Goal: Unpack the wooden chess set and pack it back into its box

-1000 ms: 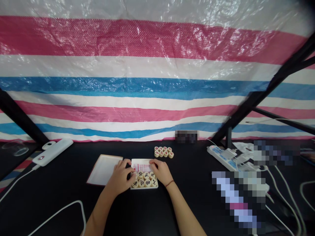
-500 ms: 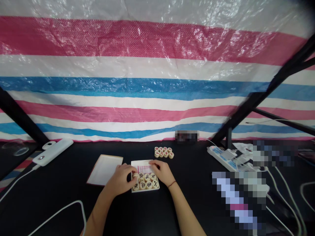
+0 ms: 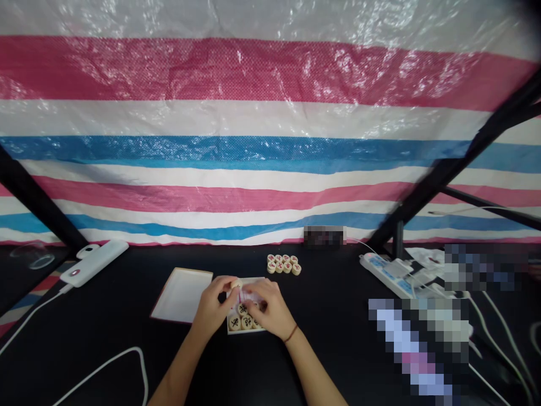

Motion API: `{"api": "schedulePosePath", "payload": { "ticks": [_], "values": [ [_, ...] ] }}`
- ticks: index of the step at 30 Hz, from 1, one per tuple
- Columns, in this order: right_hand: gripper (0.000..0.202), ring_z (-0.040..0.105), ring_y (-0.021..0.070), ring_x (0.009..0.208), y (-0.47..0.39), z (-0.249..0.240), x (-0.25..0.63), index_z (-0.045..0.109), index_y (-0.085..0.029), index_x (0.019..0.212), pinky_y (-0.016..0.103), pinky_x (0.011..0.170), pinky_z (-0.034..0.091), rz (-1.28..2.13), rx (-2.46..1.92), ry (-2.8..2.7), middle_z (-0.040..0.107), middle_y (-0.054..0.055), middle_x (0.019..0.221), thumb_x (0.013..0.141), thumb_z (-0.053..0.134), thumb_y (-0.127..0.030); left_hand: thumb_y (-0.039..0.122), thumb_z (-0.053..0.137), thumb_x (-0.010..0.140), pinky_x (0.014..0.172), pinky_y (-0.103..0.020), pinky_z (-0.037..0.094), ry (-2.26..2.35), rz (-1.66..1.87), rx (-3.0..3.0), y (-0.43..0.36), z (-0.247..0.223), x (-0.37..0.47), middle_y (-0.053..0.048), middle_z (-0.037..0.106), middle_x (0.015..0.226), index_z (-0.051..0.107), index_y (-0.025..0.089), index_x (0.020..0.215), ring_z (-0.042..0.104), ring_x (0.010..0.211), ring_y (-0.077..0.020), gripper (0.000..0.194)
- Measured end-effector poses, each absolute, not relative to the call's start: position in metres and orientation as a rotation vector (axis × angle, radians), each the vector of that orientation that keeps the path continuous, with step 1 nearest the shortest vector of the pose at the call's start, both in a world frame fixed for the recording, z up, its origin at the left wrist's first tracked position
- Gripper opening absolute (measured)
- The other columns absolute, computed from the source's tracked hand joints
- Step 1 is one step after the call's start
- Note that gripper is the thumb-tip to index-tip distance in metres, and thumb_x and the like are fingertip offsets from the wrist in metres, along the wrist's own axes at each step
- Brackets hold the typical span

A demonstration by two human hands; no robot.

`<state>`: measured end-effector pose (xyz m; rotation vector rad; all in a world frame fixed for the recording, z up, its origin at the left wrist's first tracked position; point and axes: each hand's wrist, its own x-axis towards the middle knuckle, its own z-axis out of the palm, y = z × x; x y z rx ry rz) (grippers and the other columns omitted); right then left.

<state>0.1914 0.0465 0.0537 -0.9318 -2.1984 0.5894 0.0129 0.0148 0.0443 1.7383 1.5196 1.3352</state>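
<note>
A shallow white box (image 3: 249, 331) lies on the black table, with round cream pieces bearing black characters (image 3: 235, 322) in its near part. My left hand (image 3: 217, 301) reaches over the box's left side and pinches a cream piece (image 3: 235, 284) near the far left corner. Over the right part of the box, my right hand (image 3: 270, 307) is bent with its fingers apart, its fingertips close to the pieces and hiding some of them. Behind the box stand several cream pieces with red characters (image 3: 287, 267), grouped in two rows.
The white-lined lid (image 3: 182, 294) lies left of the box. A white device with a cable (image 3: 95, 264) is at the far left. On the right are a power strip (image 3: 384, 274), plugs, cables and blurred items. A striped sheet (image 3: 253, 118) hangs behind the table.
My left hand has lifted a piece and moved it toward the far edge of the box. My right hand has moved left and nearer, from the far right corner onto the pieces.
</note>
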Motion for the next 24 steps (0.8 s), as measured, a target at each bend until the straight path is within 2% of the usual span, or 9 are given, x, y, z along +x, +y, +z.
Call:
{"api": "schedulePosePath", "payload": {
  "ticks": [2,6,11,16,21,24],
  "values": [
    [0.036,0.060,0.0221,0.095,0.047,0.055,0.191,0.061,-0.023,0.112,0.034,0.083,0.040,0.547,-0.930,-2.116,0.068,0.007,0.106,0.076,0.061,-0.023,0.032,0.054,0.085,0.078,-0.028,0.055,1.457,1.329,1.661,0.012,0.044,0.024,-0.005,0.069,0.097,0.062,0.020,0.101,0.067,0.085,-0.0160,0.021],
    [0.019,0.062,0.0203,0.086,0.046,0.054,0.191,0.064,-0.022,0.100,0.033,0.079,0.042,0.484,-0.906,-2.095,0.070,0.005,0.094,0.082,0.057,-0.024,0.036,0.057,0.084,0.080,-0.030,0.056,1.409,1.350,1.490,0.009,0.041,0.041,-0.005,0.071,0.094,0.062,0.020,0.097,0.069,0.086,-0.0177,0.021],
    [0.024,0.061,0.0218,0.093,0.061,0.039,0.209,0.065,-0.019,0.104,0.033,0.081,0.047,0.379,-1.093,-1.908,0.067,0.009,0.101,0.085,0.054,-0.029,0.042,0.060,0.081,0.082,-0.031,0.056,1.425,1.443,1.286,0.014,0.030,0.039,-0.007,0.071,0.099,0.061,0.019,0.096,0.069,0.093,-0.0202,0.027],
    [0.028,0.057,0.0160,0.063,0.082,0.016,0.231,0.068,-0.015,0.098,0.030,0.066,0.050,0.344,-1.419,-1.792,0.065,0.008,0.088,0.079,0.053,-0.030,0.045,0.063,0.078,0.078,-0.029,0.057,1.482,1.559,1.174,0.018,0.028,0.030,-0.006,0.070,0.094,0.064,0.019,0.104,0.068,0.087,-0.0182,0.037],
    [0.020,0.063,0.0206,0.078,0.089,0.004,0.234,0.066,-0.017,0.088,0.032,0.073,0.051,0.387,-1.419,-1.855,0.067,0.008,0.087,0.077,0.052,-0.024,0.044,0.065,0.076,0.075,-0.027,0.058,1.428,1.612,1.217,0.018,0.032,0.032,-0.005,0.068,0.095,0.068,0.020,0.101,0.068,0.084,-0.0171,0.034],
    [0.020,0.063,0.0219,0.084,0.086,0.011,0.232,0.066,-0.018,0.092,0.034,0.076,0.051,0.382,-1.355,-1.861,0.067,0.008,0.091,0.078,0.052,-0.023,0.039,0.064,0.078,0.072,-0.026,0.058,1.412,1.632,1.299,0.018,0.031,0.035,-0.005,0.066,0.098,0.067,0.021,0.106,0.067,0.080,-0.0150,0.034]
  ]
}}
